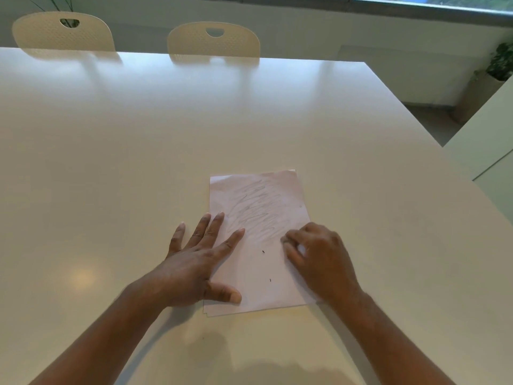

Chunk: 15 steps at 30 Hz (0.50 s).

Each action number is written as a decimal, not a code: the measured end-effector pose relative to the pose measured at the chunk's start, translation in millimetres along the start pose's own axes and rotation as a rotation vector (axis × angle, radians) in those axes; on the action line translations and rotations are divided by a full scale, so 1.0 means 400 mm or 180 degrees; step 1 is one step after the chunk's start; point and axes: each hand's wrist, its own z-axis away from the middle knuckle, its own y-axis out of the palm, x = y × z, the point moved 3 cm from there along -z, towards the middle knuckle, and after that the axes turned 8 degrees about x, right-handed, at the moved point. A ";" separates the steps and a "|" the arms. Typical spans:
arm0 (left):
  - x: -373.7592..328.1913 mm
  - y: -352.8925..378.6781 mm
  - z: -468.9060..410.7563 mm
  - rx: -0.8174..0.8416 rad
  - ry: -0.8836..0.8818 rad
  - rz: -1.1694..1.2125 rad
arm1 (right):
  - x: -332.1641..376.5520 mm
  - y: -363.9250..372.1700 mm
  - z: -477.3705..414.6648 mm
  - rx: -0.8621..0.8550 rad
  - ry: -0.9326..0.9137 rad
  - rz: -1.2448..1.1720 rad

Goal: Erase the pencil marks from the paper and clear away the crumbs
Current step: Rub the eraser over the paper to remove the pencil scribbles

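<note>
Paper [255,290] is laid flat on the pale table [111,162], between the two hands. Its left edge is pressed down by the left hand [194,265], whose fingers are spread straight and released, the thumb laid near the closest corner. The right hand [319,259] is set on the sheet's right edge with fingers curled; it is blurred, and whether anything is pinched cannot be told. Faint pencil marks [258,207] are seen just beyond the fingertips of both hands. Two dark crumbs [263,251] are scattered between the hands.
</note>
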 end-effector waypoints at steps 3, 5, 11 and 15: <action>0.001 0.001 0.002 -0.0020 0.0026 0.0027 | -0.038 -0.016 -0.034 -0.0086 0.0211 0.0016; 0.002 0.002 0.001 -0.0032 0.0035 0.0058 | -0.008 -0.011 -0.015 -0.0050 0.0072 0.0045; 0.000 0.000 0.001 -0.0002 0.0029 0.0046 | -0.033 -0.016 -0.021 -0.0028 0.0159 -0.0003; -0.001 -0.001 0.002 -0.0002 0.0026 0.0067 | 0.000 -0.001 -0.016 0.0044 0.0159 -0.0258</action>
